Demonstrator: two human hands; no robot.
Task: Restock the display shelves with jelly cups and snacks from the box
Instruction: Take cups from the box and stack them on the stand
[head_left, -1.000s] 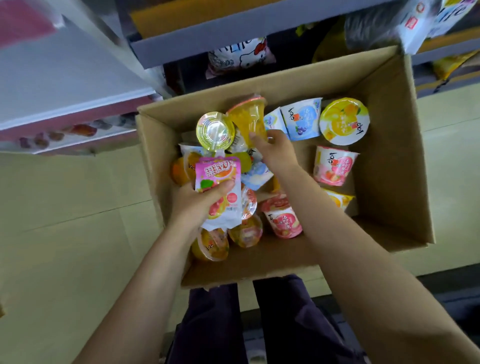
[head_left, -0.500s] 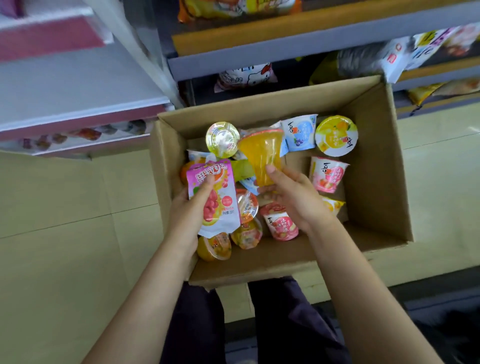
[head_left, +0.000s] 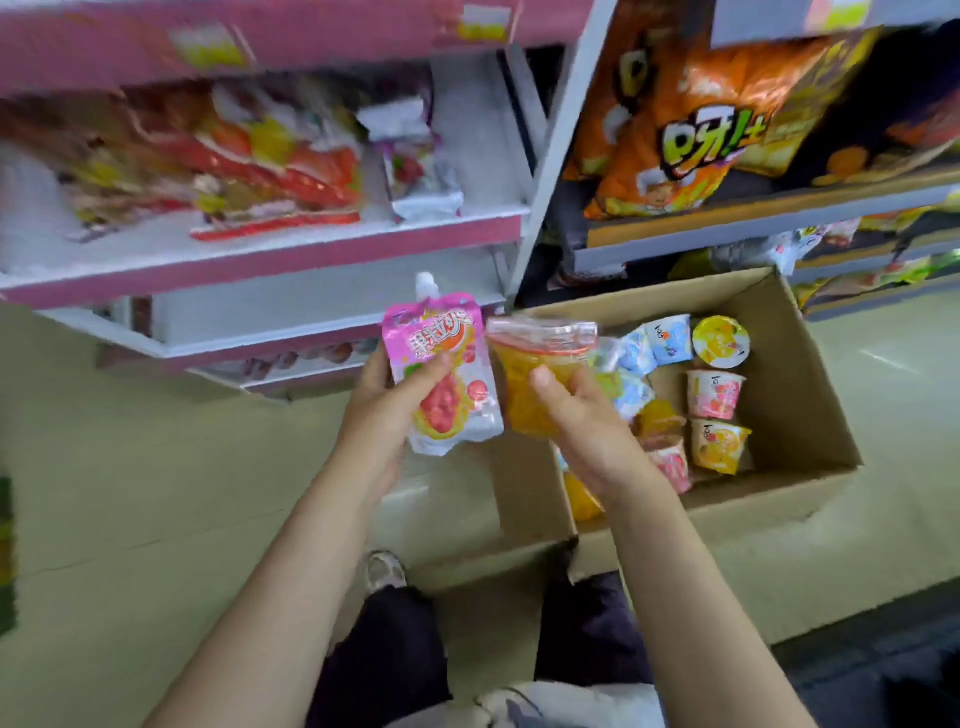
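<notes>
The person is crouching over the cardboard box (head_left: 800, 415) on the floor, and both hands are lifted clear of it, up and to its left. The left hand (head_left: 387, 410) is gripping a pink spouted jelly pouch (head_left: 441, 371), thumb across the front, spout pointing up. The right hand (head_left: 582, 421) is wrapping its grip round an orange jelly cup (head_left: 535, 374), rim uppermost, thumb on the near wall. Pouch and cup are hanging side by side, nearly touching, the pouch farther from the box.

The pink shelves (head_left: 260, 260) are standing to the left of the box and above both hands, so I judge each item has to travel up and leftward, away from the box. The left hand with the pouch is the nearer of the two to those shelves. The pouch's long axis is running upright, which looks suited to standing it on a shelf.

More cups (head_left: 714, 392) are lying inside the box, so plenty is remaining to shelve.
</notes>
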